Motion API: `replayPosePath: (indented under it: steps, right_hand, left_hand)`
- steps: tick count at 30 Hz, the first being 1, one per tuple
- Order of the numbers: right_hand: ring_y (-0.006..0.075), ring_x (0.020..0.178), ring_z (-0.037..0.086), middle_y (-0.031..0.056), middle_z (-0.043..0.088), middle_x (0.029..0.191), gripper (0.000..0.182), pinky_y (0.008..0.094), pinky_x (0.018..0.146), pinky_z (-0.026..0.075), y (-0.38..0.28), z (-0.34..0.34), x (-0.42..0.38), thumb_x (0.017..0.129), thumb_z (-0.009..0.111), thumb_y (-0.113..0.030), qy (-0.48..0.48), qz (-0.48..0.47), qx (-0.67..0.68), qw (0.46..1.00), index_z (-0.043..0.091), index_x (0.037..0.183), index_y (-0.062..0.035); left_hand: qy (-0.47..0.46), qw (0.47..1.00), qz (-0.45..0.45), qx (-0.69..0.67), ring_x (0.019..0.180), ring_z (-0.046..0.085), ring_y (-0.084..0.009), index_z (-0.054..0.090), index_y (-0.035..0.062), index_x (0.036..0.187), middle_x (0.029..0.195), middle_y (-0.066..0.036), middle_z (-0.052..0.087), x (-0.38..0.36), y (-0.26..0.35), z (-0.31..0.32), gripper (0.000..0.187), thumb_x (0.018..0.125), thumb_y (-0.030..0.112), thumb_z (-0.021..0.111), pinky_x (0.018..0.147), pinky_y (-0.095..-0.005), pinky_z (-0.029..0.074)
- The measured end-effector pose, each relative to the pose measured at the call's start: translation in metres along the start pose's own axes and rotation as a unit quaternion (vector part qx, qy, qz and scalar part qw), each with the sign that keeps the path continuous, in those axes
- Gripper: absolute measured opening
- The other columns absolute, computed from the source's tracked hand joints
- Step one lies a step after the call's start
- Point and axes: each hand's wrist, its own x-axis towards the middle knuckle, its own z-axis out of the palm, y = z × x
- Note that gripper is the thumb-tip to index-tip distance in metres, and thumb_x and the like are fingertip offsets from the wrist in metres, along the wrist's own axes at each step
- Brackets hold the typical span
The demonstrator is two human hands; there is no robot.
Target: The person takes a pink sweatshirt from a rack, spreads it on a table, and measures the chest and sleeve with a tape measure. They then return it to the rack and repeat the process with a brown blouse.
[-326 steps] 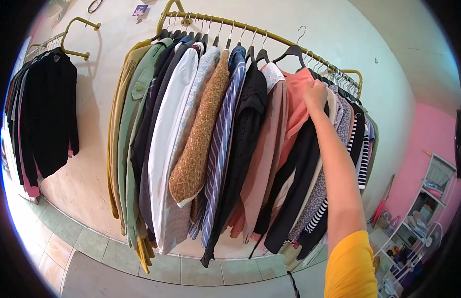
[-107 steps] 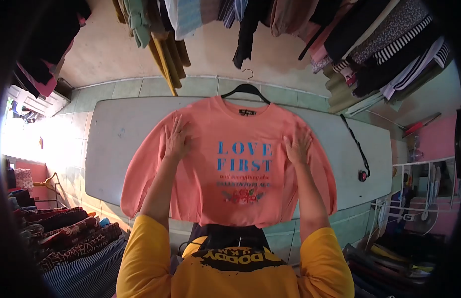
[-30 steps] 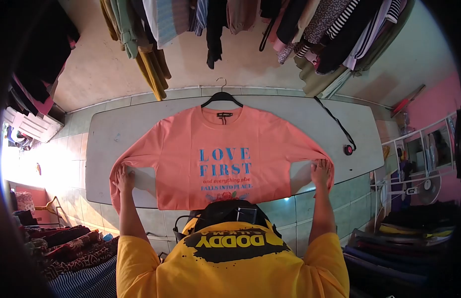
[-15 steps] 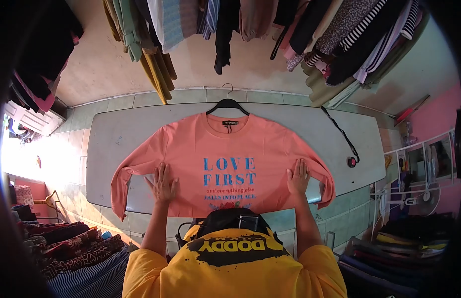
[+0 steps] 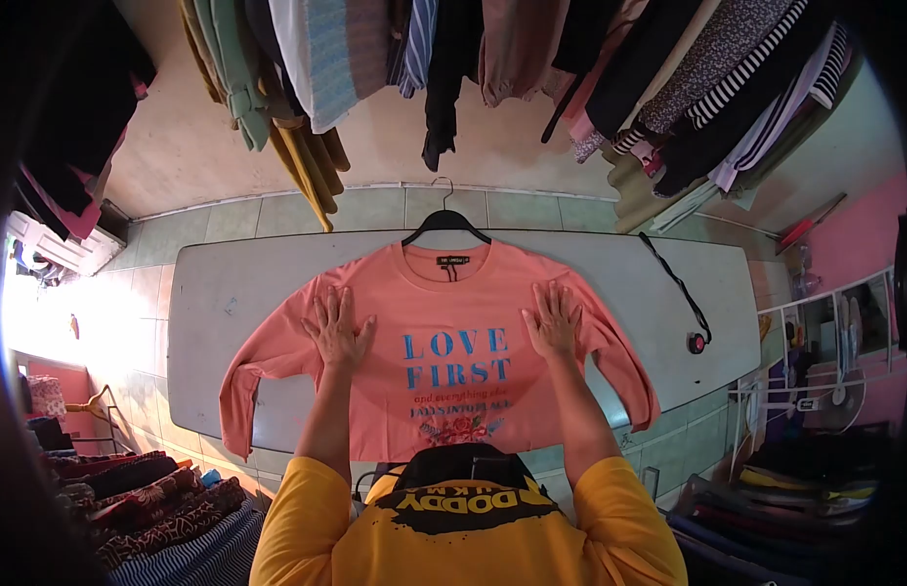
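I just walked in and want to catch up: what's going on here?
Someone in a yellow shirt has both hands on a pink long-sleeved top, spread front up on a grey table. The left hand and right hand press flat, one on each side of the printed lettering. A black hanger sits at its neckline. More clothes hang beyond the table.

Strong light enters from the left, overexposing the floor tiles (image 5: 141,337); a soft shadow crosses the coral shirt (image 5: 453,305), and glare marks the near edge of the table (image 5: 233,293). Fisheye distortion bows the periphery, with black vignetting at both sides; garments (image 5: 815,469) at lower right fade into dimness.
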Motion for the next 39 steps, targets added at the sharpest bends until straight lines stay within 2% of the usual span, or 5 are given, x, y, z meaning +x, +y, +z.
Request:
replayPosePath:
  steps: [7,13,18,25,39]
  right_hand:
    - [0.0297,0.13,0.01,0.0052,0.012,0.142,0.06,0.0566,0.101,0.01,-0.002,0.002,0.018,0.084,0.032,-0.054,0.0,-0.011,0.008,1.0,0.016,0.136,-0.0284]
    - [0.0341,0.128,0.018,0.0211,0.024,0.135,0.065,0.0521,0.102,0.012,-0.075,-0.016,-0.046,0.082,0.047,-0.036,0.095,-0.085,0.174,0.977,0.027,0.128,0.005]
    - [0.0343,0.127,0.019,0.0184,0.025,0.136,0.064,0.0512,0.101,0.015,-0.053,-0.009,-0.14,0.082,0.047,-0.037,-0.027,-0.203,0.151,0.967,0.026,0.132,-0.0025]
    - [0.0359,0.126,0.021,0.0183,0.023,0.137,0.067,0.0509,0.101,0.016,0.066,0.001,-0.146,0.083,0.047,-0.036,0.071,0.057,0.065,0.994,0.02,0.132,-0.0001]
    - [0.0304,0.125,0.027,0.0167,0.03,0.133,0.067,0.0434,0.101,0.021,0.043,-0.009,-0.195,0.079,0.046,-0.045,0.059,-0.091,0.11,0.988,0.031,0.129,-0.0014]
  left_hand:
    - [-0.014,1.0,0.014,-0.003,0.131,0.01,-0.0291,0.026,0.0194,0.134,0.142,-0.007,0.015,0.021,-0.005,0.003,0.069,0.075,0.048,0.049,0.1,-0.0581,0.004]
    - [0.073,0.989,0.085,0.101,0.131,0.011,-0.0283,0.025,0.0111,0.134,0.14,-0.013,0.016,-0.052,0.023,0.021,0.068,0.077,0.042,0.048,0.101,-0.0552,0.003]
    - [-0.054,0.994,0.088,-0.039,0.13,0.014,-0.0308,0.027,0.0106,0.133,0.139,-0.016,0.02,-0.128,0.001,-0.004,0.062,0.08,0.039,0.044,0.101,-0.0549,0.004]
    - [-0.031,0.997,0.004,0.066,0.13,0.015,-0.0306,0.026,0.0106,0.134,0.139,-0.015,0.02,-0.139,-0.045,-0.002,0.061,0.082,0.04,0.039,0.101,-0.0553,0.004]
    - [0.019,0.997,0.06,0.041,0.129,0.016,-0.0331,0.025,0.0059,0.134,0.139,-0.017,0.021,-0.183,-0.031,0.012,0.065,0.082,0.045,0.037,0.104,-0.0444,0.01]
